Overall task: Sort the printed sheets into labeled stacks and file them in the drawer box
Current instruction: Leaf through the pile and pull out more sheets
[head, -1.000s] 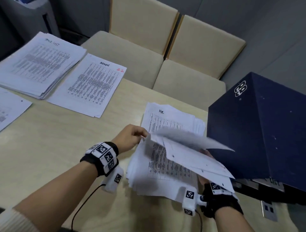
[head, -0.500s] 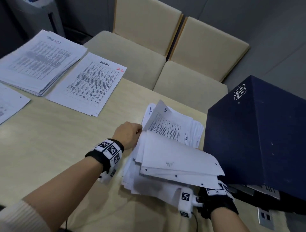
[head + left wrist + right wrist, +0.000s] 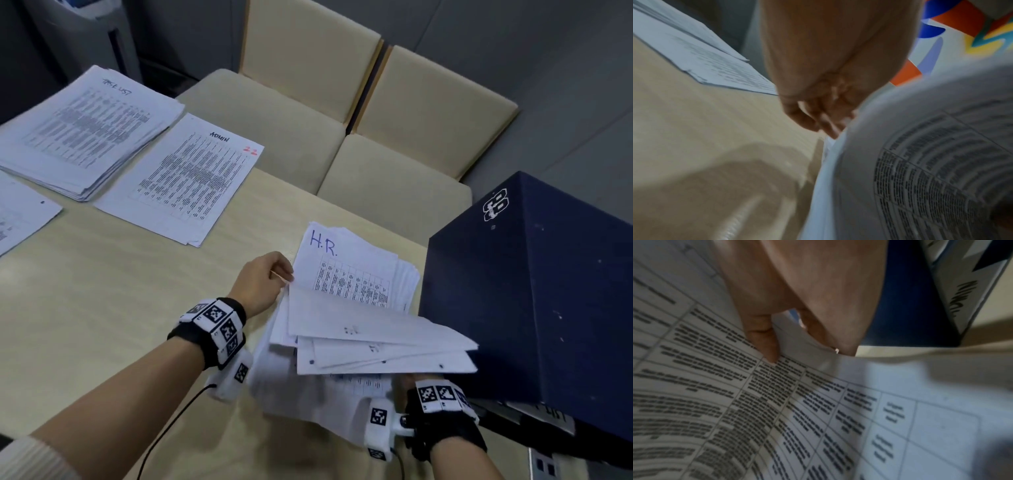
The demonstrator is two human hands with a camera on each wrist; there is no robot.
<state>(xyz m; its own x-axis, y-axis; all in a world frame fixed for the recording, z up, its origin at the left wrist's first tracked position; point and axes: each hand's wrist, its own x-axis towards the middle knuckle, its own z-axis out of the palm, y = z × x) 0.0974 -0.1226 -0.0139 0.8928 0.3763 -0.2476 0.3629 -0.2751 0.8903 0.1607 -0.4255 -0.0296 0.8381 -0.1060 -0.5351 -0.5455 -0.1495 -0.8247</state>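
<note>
A loose stack of printed sheets (image 3: 346, 394) lies on the table beside the dark blue drawer box (image 3: 534, 294). Its top sheet, marked "H.R." (image 3: 342, 270), is lifted and curled back at its left edge by my left hand (image 3: 270, 277), whose fingertips (image 3: 830, 128) pinch the paper edge. Several upper sheets (image 3: 376, 346) are raised and fanned over my right hand (image 3: 407, 380), mostly hidden beneath them. In the right wrist view the thumb (image 3: 764, 340) and fingers pinch a bundle of sheets (image 3: 797, 340) at their edge.
A stack marked "ADMIN" (image 3: 185, 178) and a thicker stack (image 3: 85, 130) lie at the table's far left, with another sheet (image 3: 17, 216) at the left edge. Two beige chairs (image 3: 342, 113) stand behind the table. A labeled drawer front (image 3: 544, 418) shows under the box.
The flipped sheets have come down lower over my right hand. The "H.R." sheet is now turned up and readable. My left hand stays at the stack's left edge.
</note>
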